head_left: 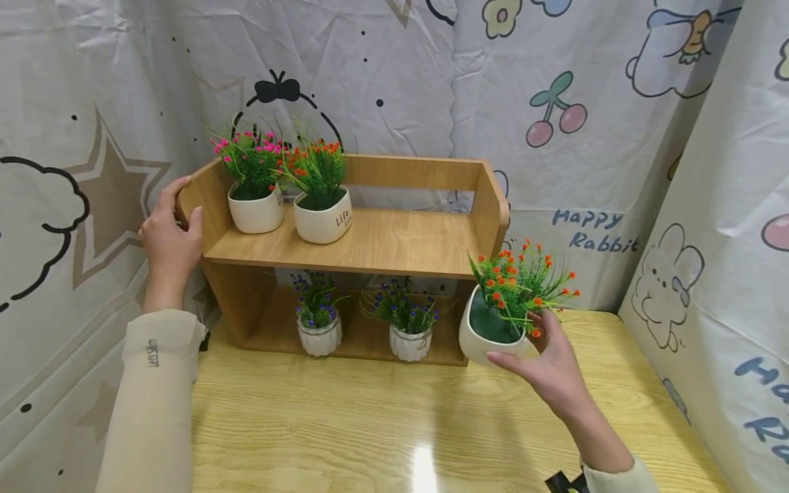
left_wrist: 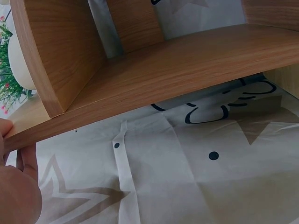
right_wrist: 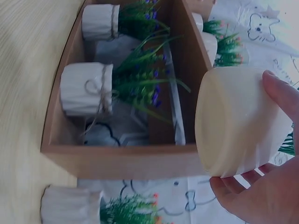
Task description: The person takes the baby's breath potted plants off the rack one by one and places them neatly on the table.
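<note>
My right hand (head_left: 551,366) grips a white potted plant with orange flowers (head_left: 493,342), held tilted in front of the wooden shelf's right end. In the right wrist view, thumb and fingers wrap around its smooth white pot (right_wrist: 233,121), whose base faces the camera. My left hand (head_left: 172,239) holds the left side panel of the wooden shelf (head_left: 401,239); the left wrist view shows its fingers around the board's edge. On the upper board stand a pink-flowered potted plant (head_left: 255,212) and an orange-flowered potted plant (head_left: 323,222), both upright toward the left.
Two purple-flowered plants in white pots, one left (head_left: 319,335) and one right (head_left: 411,342), stand on the lower board. Another white pot (right_wrist: 72,205) with orange-red flowers stands beside the shelf. Printed cloth (head_left: 394,75) hangs behind and at both sides of the wooden table (head_left: 320,424).
</note>
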`<state>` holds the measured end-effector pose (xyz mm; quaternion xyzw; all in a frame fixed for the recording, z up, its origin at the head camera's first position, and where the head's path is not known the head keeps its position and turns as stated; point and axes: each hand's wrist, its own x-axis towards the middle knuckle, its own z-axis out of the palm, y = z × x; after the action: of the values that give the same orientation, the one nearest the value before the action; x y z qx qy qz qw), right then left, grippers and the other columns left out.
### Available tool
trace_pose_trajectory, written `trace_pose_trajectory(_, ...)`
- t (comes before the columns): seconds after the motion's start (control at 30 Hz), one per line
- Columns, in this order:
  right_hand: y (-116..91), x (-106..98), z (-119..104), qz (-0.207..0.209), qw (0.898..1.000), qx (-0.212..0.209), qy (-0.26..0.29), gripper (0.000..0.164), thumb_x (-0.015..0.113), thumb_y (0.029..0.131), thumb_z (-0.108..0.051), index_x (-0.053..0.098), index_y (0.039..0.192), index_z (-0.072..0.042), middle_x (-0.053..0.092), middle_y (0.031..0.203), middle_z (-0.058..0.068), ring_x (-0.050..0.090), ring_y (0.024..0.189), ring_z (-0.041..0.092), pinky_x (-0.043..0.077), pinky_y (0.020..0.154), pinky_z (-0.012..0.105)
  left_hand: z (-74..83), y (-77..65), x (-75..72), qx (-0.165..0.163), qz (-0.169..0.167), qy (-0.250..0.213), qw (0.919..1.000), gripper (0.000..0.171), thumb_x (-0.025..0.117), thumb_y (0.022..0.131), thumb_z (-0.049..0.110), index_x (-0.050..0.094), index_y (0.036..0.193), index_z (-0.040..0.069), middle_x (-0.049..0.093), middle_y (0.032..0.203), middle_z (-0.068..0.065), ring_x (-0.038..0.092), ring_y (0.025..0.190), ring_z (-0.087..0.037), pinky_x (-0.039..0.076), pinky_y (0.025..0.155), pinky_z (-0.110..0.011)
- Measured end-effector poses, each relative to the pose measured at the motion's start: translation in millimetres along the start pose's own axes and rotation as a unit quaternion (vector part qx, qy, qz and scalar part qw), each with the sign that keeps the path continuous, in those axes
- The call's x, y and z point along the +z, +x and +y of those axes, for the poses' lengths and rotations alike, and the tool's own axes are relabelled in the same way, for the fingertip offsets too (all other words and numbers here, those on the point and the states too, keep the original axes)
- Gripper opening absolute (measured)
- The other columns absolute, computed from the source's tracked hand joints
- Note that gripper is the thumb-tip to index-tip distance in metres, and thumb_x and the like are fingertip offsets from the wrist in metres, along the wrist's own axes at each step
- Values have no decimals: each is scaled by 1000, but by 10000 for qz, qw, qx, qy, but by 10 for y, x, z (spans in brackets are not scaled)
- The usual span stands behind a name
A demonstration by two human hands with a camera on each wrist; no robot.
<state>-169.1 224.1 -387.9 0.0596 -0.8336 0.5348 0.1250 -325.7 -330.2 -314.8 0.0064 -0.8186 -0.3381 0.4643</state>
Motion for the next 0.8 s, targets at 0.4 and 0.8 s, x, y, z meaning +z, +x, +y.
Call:
trace_pose_trajectory(0.4,-23,-282,316,520,9980,332,114,103,87,83,-12,23,163,-15,33,164,12,37,148,38,40,114,33,7,-1,3,20,22,-19,10000,48,62,100,18,57,147,26,64,140,-19,63,113,-52,36,90,-59)
trace_pose_trajectory(0.8,70,-547,687,978,9906,825,488,101,85,85,-10,21,163,-20,22,168,17,28,151,45,44,85,6,-5,0,-1,153,60,-12,9999,47,61,100,17,57,147,24,66,137,-20,63,103,-51,38,86,-60)
